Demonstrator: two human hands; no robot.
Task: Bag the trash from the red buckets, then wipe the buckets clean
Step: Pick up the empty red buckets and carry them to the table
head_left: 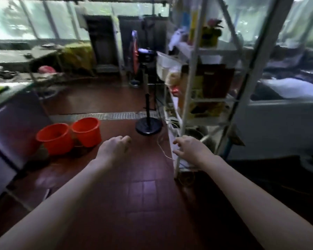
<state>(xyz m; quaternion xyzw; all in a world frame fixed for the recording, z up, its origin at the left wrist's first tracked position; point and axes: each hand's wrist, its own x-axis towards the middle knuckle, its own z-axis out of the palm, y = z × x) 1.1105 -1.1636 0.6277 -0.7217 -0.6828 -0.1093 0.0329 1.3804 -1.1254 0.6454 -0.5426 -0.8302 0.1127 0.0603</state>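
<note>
We see both bare arms coming in from the bottom edge, hands apart at mid-frame. The left hand (114, 147) has loosely curled fingers and holds nothing. The right hand (189, 147) has relaxed, slightly spread fingers and is also empty. It overlaps the front leg of the white shelf rack (192, 73); we can't tell if it touches.

The near red bucket (55, 138) and the far red bucket (87, 131) stand upright, side by side, on the tiled floor (143, 192) at centre-left, left of the left hand. Blur hides whether their rims touch. We see only the inner walls, so contents are unreadable. There is dark clutter at their bases that we can't identify.

The metal drain strip (101, 116) runs just behind the buckets. The black fan base (148, 128) sits at centre, above the hands. A thin pale cord (163, 150) lies between the hands. The steel cabinet (11, 127) is cut off by the left edge. The whole frame is motion-blurred, and the shelf contents are mostly illegible.
</note>
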